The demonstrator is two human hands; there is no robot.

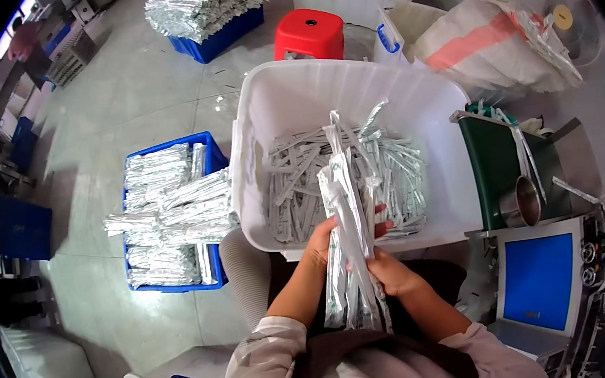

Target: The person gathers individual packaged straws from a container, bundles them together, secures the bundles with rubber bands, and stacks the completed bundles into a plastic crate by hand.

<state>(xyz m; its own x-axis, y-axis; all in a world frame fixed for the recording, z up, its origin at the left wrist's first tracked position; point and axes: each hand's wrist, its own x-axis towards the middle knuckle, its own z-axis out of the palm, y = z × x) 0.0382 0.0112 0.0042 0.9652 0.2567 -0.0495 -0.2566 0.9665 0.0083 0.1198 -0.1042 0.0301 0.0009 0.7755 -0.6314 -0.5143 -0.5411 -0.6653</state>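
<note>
A bundle of long, narrow silver foil packets stands upright between my hands, over my lap and the near rim of a big white tub. My left hand is closed around the bundle's left side. Lower on the right side, my right hand grips the same bundle. Some fingers show behind the packets near the tub's edge; the foil hides the rest. Many loose packets of the same kind lie jumbled on the tub's floor.
To the left, a blue crate holds stacked foil packets. Another heaped blue crate stands farther back, beside a red stool. On the right are a metal cup, a machine with a blue panel and a woven sack.
</note>
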